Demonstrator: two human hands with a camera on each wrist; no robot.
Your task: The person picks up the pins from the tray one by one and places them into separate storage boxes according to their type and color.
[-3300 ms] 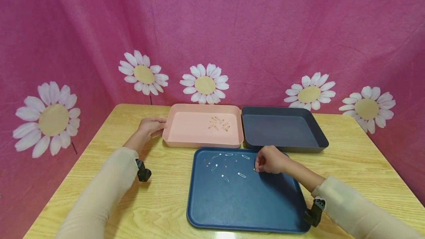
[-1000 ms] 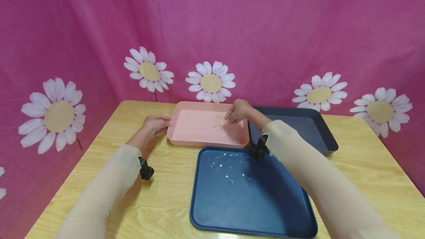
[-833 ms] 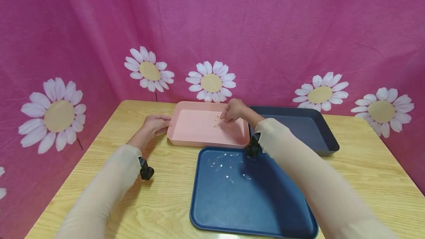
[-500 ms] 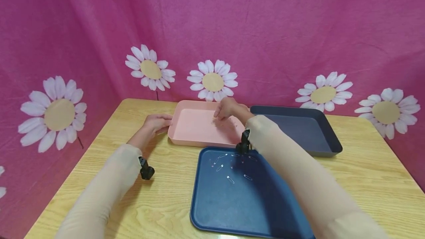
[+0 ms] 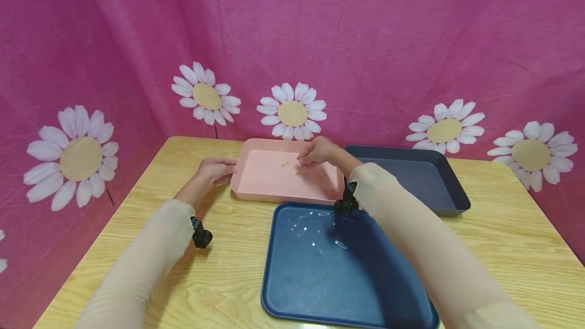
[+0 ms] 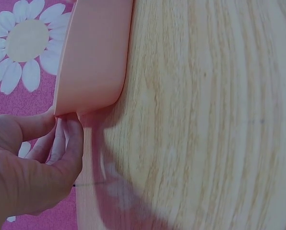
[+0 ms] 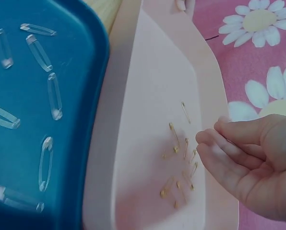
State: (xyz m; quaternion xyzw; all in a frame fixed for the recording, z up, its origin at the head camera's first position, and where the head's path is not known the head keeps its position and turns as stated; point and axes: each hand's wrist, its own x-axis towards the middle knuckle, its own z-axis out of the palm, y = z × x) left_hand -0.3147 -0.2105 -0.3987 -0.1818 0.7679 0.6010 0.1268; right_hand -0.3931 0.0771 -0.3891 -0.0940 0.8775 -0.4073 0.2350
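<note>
My left hand [image 5: 215, 170] grips the left end of the pink tray [image 5: 260, 196]; the left wrist view shows its thumb and fingers pinching the rim. Over the right half of that tray hovers my right hand [image 5: 318, 150]. Its fingers are loosely bent with nothing between them in the right wrist view. One gold safety pin [image 5: 285, 164] lies left of the right fingertips, apart from the others. Several more gold safety pins [image 7: 176, 136] are scattered under and beside that hand, mostly hidden from the head view.
In front stands a blue tray [image 5: 311, 283] with several silver safety pins [image 5: 317, 248] and small bits too tiny to identify. A dark grey tray [image 5: 411, 176] stands right of the pink one. A pink flowered cloth [image 5: 365, 55] hangs behind the wooden table [image 5: 219, 278].
My right hand has gone from the blue tray, where it pinched a small gold thing, to the pink tray, then drawn slightly right. A gold pin now lies left of it. My left hand stays put.
</note>
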